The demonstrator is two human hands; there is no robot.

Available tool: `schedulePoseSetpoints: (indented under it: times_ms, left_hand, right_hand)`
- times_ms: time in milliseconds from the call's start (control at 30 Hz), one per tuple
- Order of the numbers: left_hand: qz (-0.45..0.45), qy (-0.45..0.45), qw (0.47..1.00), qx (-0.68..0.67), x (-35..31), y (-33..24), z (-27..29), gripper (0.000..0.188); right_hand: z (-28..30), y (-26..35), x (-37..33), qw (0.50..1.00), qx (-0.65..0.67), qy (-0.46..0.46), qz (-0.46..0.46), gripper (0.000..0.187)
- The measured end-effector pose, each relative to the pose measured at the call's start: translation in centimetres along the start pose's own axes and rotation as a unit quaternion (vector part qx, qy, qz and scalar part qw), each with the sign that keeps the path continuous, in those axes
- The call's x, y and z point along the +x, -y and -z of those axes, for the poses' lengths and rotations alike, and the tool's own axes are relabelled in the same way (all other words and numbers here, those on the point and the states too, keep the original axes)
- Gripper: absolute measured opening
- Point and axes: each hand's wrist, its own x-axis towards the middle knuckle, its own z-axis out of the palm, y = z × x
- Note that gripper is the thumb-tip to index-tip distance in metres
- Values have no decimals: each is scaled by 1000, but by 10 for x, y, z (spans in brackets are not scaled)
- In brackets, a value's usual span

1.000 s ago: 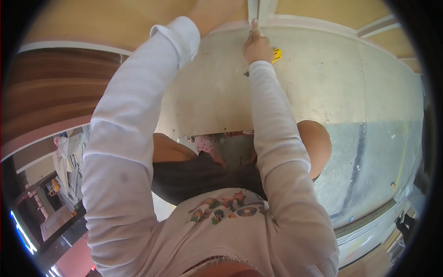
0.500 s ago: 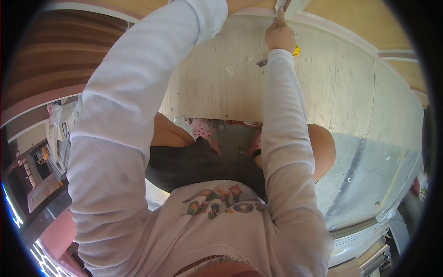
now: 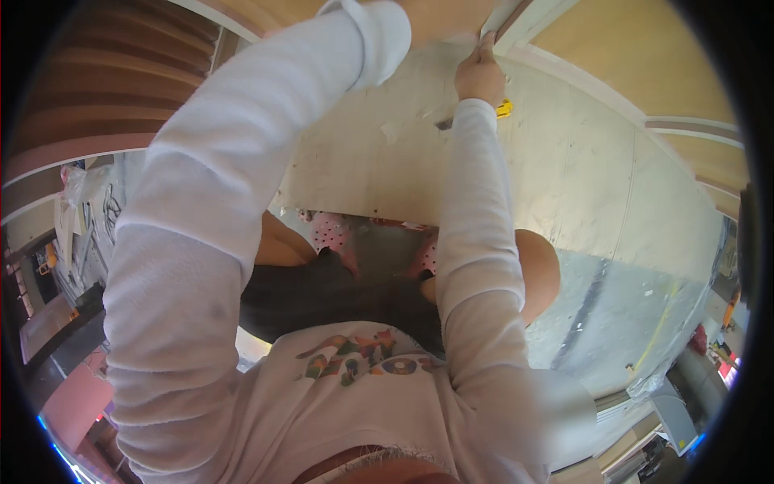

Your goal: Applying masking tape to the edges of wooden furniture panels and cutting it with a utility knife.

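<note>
My right hand [image 3: 480, 78] is at the foot of a pale upright strip [image 3: 502, 24] at the top. Its fingers are mostly curled, with one or two pressed against the strip's lower end. My left hand [image 3: 451, 18] reaches in beside it, smeared by motion, its fingertips hidden or cut off by the picture's edge. Under my right wrist, on a pale wooden board [image 3: 371, 161], lies a tool with a yellow part [image 3: 504, 109] showing on one side and a flat grey end [image 3: 444, 123] on the other; my wrist hides its middle.
Tan panels with pale frames [image 3: 637, 56] rise beyond the board. Brown ridged panels [image 3: 105, 89] stand at the far left. My knees [image 3: 538, 274] are bent at the board's near edge. Grey floor [image 3: 580, 315] stretches to the right; tools and scraps [image 3: 89, 234] clutter the left.
The view has shifted a little, so the panels sit lower in it. My left hand has moved slightly and blurred; my right hand stays at the strip's lower end.
</note>
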Motion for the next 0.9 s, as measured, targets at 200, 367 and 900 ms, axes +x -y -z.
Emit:
schedulePoseSetpoints:
  times_ms: [200, 367, 900]
  left_hand:
    - [-32, 200, 940, 275, -26, -17, -20, 56]
    - [-61, 234, 902, 358, -29, -15, -21, 59]
    - [-71, 203, 919, 330, -32, -13, -22, 58]
  right_hand:
    - [-23, -29, 5, 987, 50, -98, 113, 42]
    - [-30, -44, -10, 982, 35, -119, 139, 42]
    - [-4, -20, -1, 994, 56, -41, 80, 44]
